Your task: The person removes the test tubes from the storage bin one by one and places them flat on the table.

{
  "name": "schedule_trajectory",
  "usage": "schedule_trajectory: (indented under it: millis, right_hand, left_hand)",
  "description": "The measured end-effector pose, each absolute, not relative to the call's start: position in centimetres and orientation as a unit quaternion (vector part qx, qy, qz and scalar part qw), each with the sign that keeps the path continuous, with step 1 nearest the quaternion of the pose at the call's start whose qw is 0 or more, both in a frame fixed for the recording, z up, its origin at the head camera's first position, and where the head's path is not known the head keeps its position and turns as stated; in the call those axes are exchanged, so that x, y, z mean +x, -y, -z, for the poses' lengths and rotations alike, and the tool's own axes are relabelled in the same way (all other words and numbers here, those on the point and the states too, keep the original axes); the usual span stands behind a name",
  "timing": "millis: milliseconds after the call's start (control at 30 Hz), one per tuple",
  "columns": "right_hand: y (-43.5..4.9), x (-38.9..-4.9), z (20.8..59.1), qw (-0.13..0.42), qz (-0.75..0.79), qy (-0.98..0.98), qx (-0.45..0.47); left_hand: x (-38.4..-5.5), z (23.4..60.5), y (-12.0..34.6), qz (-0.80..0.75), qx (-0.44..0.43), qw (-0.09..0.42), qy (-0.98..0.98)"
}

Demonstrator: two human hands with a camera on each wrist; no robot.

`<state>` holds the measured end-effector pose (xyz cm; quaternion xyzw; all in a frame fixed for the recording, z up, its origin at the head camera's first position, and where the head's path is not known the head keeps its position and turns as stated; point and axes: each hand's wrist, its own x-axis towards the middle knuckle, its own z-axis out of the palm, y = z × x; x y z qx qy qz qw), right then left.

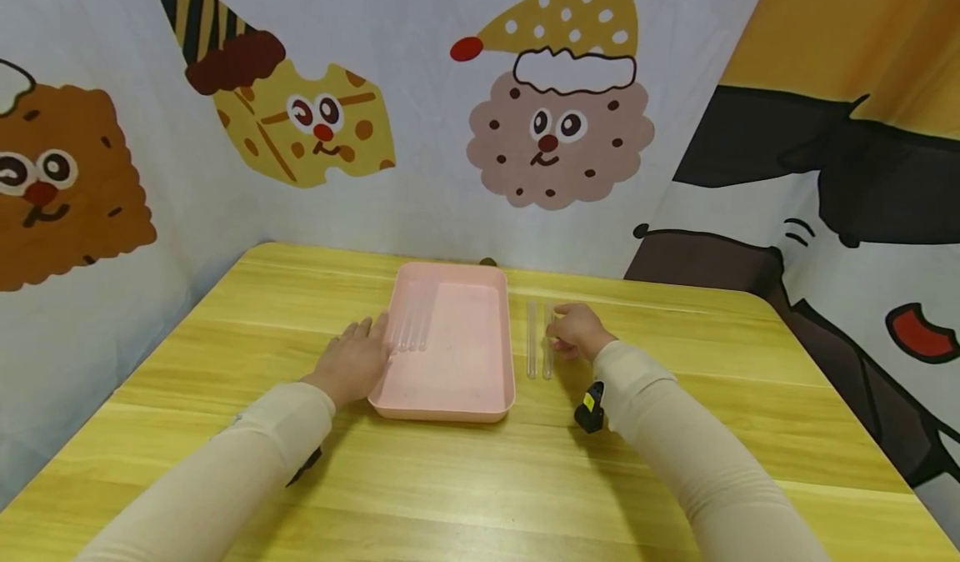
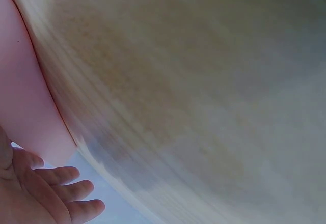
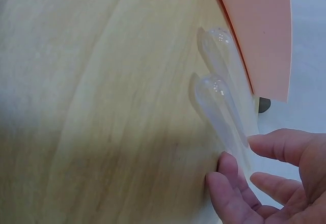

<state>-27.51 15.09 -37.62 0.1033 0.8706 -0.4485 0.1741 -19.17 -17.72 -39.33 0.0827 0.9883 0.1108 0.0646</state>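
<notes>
The step in hand looks like picking up a clear test tube from the counter (image 1: 450,495), probably to join those in the pink tray (image 1: 457,412). The right hand (image 1: 579,330) has its fingers (image 3: 277,147) curled in at the outer test tube (image 1: 547,366), thumb and fingertips on either side of it; whether they have closed on it I cannot tell. The inner test tube (image 1: 532,341) lies just left of those fingers, between them and the tray. The left hand (image 1: 348,366) is open, its fingers straight against the tray's left side, apparently steadying it. Just right of the left fingers, inside the tray, lie several tubes (image 1: 414,320) in a row.

The next move seems to call for a light pinch, a lift off the counter and a carry leftward past the inner tube, over the tray wall.

The right fingers cover the middle and far part of the outer tube, and its far end is unclear in the right wrist view. The tubes inside the tray are so transparent that I cannot count them surely. The left wrist view shows mostly blurred counter beyond the left fingers, and the tray is cut off.
</notes>
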Motion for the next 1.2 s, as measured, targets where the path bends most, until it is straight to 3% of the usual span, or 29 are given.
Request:
schedule_trajectory:
  millis: [1200]
  right_hand:
    - [-16.1, -27.7, 37.6, 0.169, 0.482, -0.856, 0.083]
  left_hand:
    - [-19.2, 39.1, 17.6, -0.101, 0.082, 0.073, -0.989]
